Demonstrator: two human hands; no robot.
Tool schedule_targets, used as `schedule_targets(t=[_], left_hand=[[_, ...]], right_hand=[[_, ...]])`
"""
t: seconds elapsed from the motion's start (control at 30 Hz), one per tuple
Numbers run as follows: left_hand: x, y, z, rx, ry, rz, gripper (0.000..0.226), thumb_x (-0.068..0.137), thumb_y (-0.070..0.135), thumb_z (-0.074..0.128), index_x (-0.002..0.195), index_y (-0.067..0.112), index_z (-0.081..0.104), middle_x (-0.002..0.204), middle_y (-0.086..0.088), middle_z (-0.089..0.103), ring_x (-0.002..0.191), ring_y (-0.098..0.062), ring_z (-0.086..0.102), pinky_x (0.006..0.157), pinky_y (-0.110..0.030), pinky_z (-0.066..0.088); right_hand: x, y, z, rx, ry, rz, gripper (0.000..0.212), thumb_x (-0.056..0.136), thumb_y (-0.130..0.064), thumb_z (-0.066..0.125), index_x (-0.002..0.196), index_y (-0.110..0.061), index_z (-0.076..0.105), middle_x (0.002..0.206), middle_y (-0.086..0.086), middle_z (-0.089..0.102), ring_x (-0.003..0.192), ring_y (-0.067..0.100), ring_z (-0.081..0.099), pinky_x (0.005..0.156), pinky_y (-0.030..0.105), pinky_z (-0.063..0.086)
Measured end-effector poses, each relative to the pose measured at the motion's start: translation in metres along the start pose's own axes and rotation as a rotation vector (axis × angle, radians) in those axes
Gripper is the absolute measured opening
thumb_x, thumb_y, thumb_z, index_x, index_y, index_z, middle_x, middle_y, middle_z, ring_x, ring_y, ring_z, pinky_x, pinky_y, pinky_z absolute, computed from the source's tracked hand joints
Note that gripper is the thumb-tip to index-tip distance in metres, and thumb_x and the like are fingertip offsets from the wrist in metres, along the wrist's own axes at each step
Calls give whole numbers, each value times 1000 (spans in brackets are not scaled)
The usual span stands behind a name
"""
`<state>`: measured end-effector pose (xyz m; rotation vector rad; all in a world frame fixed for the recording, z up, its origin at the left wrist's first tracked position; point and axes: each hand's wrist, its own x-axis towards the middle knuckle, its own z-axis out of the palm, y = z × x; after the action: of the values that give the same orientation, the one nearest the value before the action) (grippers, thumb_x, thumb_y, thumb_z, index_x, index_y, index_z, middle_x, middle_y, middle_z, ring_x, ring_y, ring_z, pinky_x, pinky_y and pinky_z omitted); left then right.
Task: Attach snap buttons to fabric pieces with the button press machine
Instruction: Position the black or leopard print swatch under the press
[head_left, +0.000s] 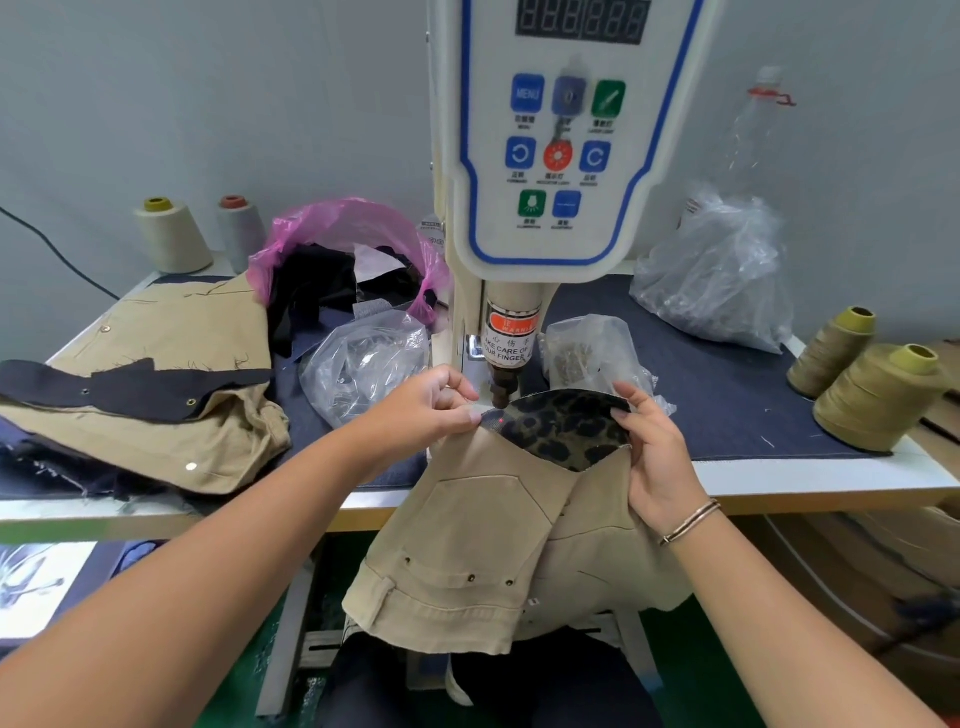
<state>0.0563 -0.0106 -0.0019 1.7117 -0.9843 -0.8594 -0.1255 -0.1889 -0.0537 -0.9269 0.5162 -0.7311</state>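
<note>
A tan garment piece (483, 525) with a leopard-print lining (561, 426) hangs from the table's front edge under the button press machine (550, 156). The machine's punch head (503, 387) sits just above the lining's left corner, where a red laser dot (501, 420) shows. My left hand (431, 405) pinches the lining's left corner beside the punch. My right hand (654, 457) grips the lining's right edge, thumb on top. Small metal studs (471, 578) dot the tan fabric lower down.
A pile of tan and navy fabric pieces (156, 395) lies at left. Clear bags (363, 364) (587, 353) of snap parts flank the machine, with a pink bag (353, 244) and a large clear bag (722, 275) behind. Thread cones (174, 236) (878, 400) stand at both ends.
</note>
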Motion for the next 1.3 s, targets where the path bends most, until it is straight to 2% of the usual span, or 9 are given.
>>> schedule_targets(t=[0.13,0.23,0.33,0.4,0.53,0.7,0.97,1.1,1.3], left_hand=[[0,2,0,78,15,-28,16,91,17,62,107,14,62,67,11,56,75,-10,55,86,-29,45],[1,8,-2,194,18,-31,13,90,20,65,99,11,68,74,5,62,75,-9,56,81,-26,46],[0,9,-4,308,6,-43,21,90,26,65,86,6,70,78,2,63,70,-7,54,73,-23,44],[-1,8,-7,269,-25,-74,27,90,30,64,76,7,67,73,1,57,67,-8,49,71,-23,40],[-5,2,-9,92,-62,-94,26,91,29,62,74,9,64,82,-8,53,81,-21,44,82,-34,36],[-3,-4,-6,58,-23,-87,32,91,26,61,60,22,66,66,7,57,75,-17,46,79,-32,36],[-3,-4,-7,25,-46,-90,23,91,24,61,70,17,67,74,4,62,79,-16,53,83,-32,41],[-2,-6,-8,22,-62,-84,26,91,23,61,66,20,63,67,7,57,72,-13,49,79,-28,38],[0,-9,-9,42,-75,-77,26,90,27,62,66,20,63,70,5,57,74,-14,50,79,-29,39]], right_hand=[[-1,0,0,-28,2,-12,30,93,1,45,111,-18,61,91,3,74,82,15,71,65,26,57],[-2,1,1,-51,11,-16,30,93,0,45,112,-17,61,92,2,74,83,15,70,66,26,57],[-3,0,2,-54,22,-9,30,93,0,45,112,-18,61,95,3,73,85,16,70,68,26,57],[-3,0,3,-47,16,-3,30,93,0,45,112,-17,60,92,3,74,83,15,70,67,27,57],[-3,-1,4,-30,5,12,30,93,0,45,113,-17,58,87,2,74,81,15,71,67,27,58],[-3,-1,4,-27,12,18,30,93,0,45,112,-17,59,88,3,74,80,16,71,66,27,58],[-2,-1,4,-54,41,6,30,93,-1,44,109,-19,63,91,2,74,83,14,71,67,26,57],[-1,-2,7,-64,53,33,29,94,-2,45,110,-19,62,91,4,74,82,16,71,69,29,58],[-2,-3,9,-50,62,46,28,93,-1,45,113,-15,60,93,8,70,81,18,69,73,31,58]])
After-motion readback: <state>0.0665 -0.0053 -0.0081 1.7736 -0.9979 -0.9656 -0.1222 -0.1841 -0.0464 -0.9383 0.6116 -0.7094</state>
